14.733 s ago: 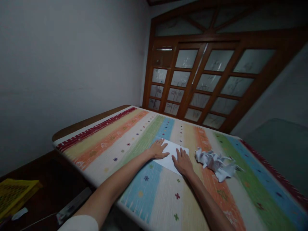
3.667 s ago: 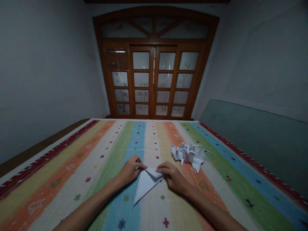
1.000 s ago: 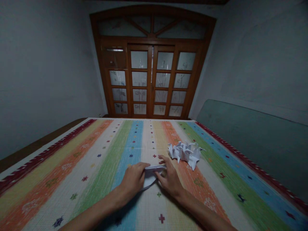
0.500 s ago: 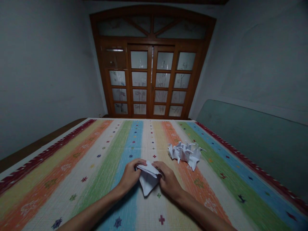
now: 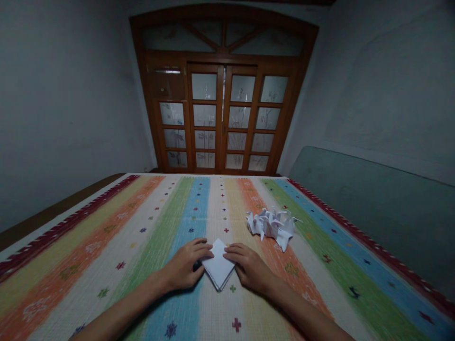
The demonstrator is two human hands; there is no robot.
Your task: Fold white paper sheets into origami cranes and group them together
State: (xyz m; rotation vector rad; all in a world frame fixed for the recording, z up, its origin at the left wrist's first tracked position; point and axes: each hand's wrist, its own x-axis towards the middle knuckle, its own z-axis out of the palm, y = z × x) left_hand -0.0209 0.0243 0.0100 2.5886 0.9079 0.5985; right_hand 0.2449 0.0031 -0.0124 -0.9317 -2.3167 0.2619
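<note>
A sheet of white paper (image 5: 219, 269), folded into a small layered diamond, lies on the striped cloth in front of me with one corner pointing toward me. From the left, my left hand (image 5: 186, 264) holds its upper left edge, fingertips on top and the thumb at the side. Across from it, my right hand (image 5: 249, 267) has its fingertips on the upper right edge, its thumb partly hidden below the fingers. A cluster of folded white paper cranes (image 5: 272, 226) sits beyond my right hand.
A colourful striped cloth (image 5: 142, 251) covers the table. To the right stands a grey-green panel (image 5: 362, 199) along the wall. Beyond the far edge are wooden doors (image 5: 223, 118) with glass panes.
The paper, which was tilted up with a flap partly open, now lies flat as a closed diamond. Both hands have shifted from pinching its top corners to pressing along its sides.
</note>
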